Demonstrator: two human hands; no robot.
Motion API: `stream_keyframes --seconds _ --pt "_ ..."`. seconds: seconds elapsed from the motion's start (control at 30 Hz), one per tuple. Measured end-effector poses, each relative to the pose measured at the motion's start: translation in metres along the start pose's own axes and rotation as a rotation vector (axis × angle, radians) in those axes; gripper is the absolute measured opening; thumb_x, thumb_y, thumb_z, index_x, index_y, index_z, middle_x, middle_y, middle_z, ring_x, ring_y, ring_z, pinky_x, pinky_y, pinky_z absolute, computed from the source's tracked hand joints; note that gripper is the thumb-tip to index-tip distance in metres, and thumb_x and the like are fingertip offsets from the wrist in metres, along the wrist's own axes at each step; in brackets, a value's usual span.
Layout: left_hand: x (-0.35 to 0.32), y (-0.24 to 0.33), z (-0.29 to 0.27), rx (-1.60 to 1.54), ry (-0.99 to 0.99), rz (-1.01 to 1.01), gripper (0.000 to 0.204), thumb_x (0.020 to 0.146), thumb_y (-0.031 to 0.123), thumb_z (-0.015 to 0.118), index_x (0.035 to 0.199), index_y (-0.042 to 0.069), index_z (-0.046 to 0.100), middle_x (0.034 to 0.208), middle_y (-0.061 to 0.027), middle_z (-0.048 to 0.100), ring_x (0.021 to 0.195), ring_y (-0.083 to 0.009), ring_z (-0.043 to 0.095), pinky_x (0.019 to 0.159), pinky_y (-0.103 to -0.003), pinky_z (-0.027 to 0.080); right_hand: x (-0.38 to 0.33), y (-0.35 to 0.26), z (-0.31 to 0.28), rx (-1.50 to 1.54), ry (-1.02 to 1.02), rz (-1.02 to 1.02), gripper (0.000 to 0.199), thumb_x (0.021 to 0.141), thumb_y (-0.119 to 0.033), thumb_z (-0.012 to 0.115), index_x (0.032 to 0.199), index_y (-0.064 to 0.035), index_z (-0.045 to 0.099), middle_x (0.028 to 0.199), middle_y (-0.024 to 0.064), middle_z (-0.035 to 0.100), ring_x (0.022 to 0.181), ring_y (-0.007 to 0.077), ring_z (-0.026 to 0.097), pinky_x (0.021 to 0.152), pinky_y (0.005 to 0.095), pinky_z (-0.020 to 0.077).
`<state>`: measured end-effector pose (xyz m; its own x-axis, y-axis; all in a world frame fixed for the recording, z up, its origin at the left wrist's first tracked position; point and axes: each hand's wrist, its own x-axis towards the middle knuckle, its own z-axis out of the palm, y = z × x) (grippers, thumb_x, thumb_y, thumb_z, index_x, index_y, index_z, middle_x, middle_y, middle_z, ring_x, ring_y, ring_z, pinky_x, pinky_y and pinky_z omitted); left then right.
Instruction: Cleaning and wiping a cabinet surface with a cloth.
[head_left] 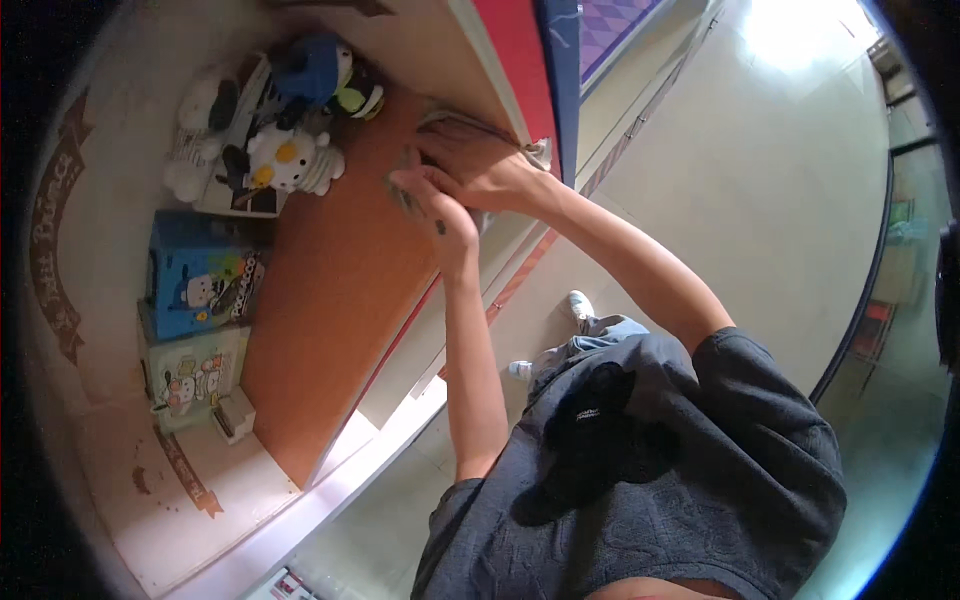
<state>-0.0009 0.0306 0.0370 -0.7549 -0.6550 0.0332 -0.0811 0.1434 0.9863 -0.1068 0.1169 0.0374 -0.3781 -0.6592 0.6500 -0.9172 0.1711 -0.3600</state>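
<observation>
A crumpled greyish cloth (403, 192) lies at the far end of an orange-brown shelf board (330, 260), close to the upright side panel. My left hand (443, 212) has its fingers closed on the cloth, its thumb toward my other hand. Just to its right, my right hand (488, 168) presses on the same cloth, fingers pointing left and partly covered. A loose corner of the cloth sticks out beside the right wrist, against the panel's edge. Both hands touch or nearly touch each other.
On the shelf's left side sit several plush toys (290, 160), a blue illustrated box (205, 275), a pale green illustrated box (195, 380) and a small white box (233, 415). A red and blue panel (530, 70) rises beyond my right hand. A tiled floor (740, 190) extends to the right.
</observation>
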Motion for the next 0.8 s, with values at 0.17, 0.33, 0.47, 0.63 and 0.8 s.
stream_keyframes --seconds 0.17,0.33,0.47,0.63,0.8 --pt "-0.008 -0.027 -0.001 0.439 0.173 0.379 0.068 0.115 0.044 0.025 0.144 -0.013 0.047 0.143 -0.0349 0.056 0.126 -0.0417 0.056 0.112 -0.049 0.04 0.01 -0.031 -0.005 0.052 0.012 0.084 0.033 0.106 -0.035 0.054 0.103 -0.0048 0.067 0.108 0.0167 0.067 0.092 0.0358 0.062 0.083 0.0458 0.0509" --pt "-0.03 0.012 -0.008 0.048 0.191 0.31 0.062 0.116 0.041 0.028 0.146 -0.01 0.048 0.14 -0.0332 0.059 0.118 -0.0438 0.063 0.107 -0.047 0.046 0.005 -0.058 0.018 0.199 0.056 0.108 0.034 0.107 -0.036 0.05 0.12 -0.0079 0.065 0.124 0.0172 0.066 0.108 0.0397 0.062 0.089 0.047 0.0526" --pt "-0.049 0.021 -0.052 0.056 0.134 0.157 0.062 0.117 0.04 0.028 0.152 -0.008 0.044 0.146 -0.0308 0.056 0.125 -0.0427 0.06 0.109 -0.044 0.046 -0.002 -0.09 0.04 0.046 -0.124 0.087 0.048 0.111 -0.042 0.039 0.142 -0.0092 0.056 0.147 0.0147 0.057 0.133 0.038 0.052 0.108 0.0435 0.0435" --pt "-0.064 0.006 -0.116 0.018 0.161 0.216 0.061 0.117 0.041 0.03 0.152 -0.007 0.044 0.145 -0.0308 0.056 0.126 -0.0414 0.06 0.108 -0.043 0.047 0.004 -0.148 0.076 0.019 -0.172 0.044 0.04 0.108 -0.035 0.047 0.139 -0.01 0.055 0.153 0.0161 0.053 0.138 0.0427 0.05 0.104 0.0484 0.0493" --pt "-0.093 -0.017 -0.183 0.126 0.223 0.257 0.057 0.116 0.043 0.032 0.137 -0.006 0.051 0.122 -0.0261 0.062 0.105 -0.0356 0.061 0.094 -0.042 0.048 -0.001 -0.21 0.106 0.022 -0.257 -0.03 0.038 0.103 -0.028 0.055 0.137 -0.0103 0.056 0.158 0.0167 0.049 0.139 0.0449 0.049 0.105 0.0521 0.0491"
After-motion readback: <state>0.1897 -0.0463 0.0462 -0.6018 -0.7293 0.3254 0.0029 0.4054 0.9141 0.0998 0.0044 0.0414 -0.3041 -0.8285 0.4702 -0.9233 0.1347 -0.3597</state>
